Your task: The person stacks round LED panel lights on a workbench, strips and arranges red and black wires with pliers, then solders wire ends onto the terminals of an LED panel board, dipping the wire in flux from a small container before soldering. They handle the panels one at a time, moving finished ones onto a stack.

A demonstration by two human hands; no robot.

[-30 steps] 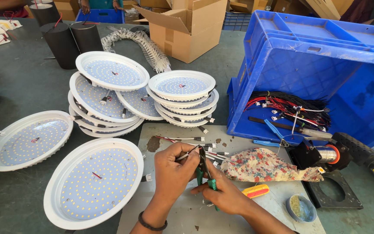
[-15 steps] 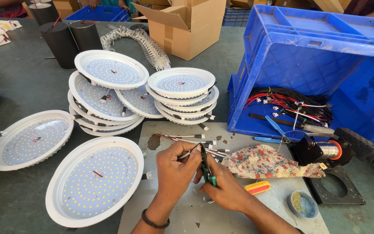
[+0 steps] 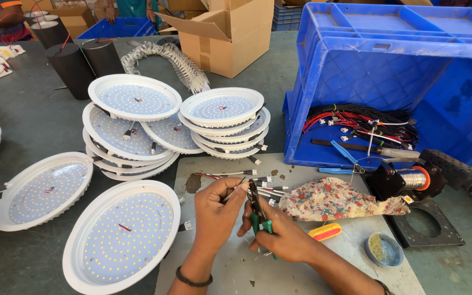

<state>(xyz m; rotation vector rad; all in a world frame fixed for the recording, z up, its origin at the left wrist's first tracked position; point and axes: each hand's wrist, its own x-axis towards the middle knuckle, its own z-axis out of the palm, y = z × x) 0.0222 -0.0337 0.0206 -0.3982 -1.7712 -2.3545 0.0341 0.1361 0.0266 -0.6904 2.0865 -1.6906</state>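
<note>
On the grey board (image 3: 323, 257) at the worktop's near edge, the left hand (image 3: 217, 210) has its grip closed on a thin wire (image 3: 235, 189), pinched between thumb and fingertips. The right hand (image 3: 282, 237) has its grip wrapped shut around green-handled pliers (image 3: 258, 210), whose jaws stand upright just beside the wire's end; I cannot tell whether they touch it. More loose wires (image 3: 258, 179) lie on the board just beyond the hands. A flowered cloth (image 3: 340, 199) lies to the right, with a yellow-and-red tool (image 3: 324, 232) near it. A large round white LED panel (image 3: 122, 237) lies left of the board, stacks of like panels (image 3: 137, 125) behind it. A blue crate (image 3: 389, 76) stands tipped on its side at the far right, holding bundled cables (image 3: 361, 120).
</note>
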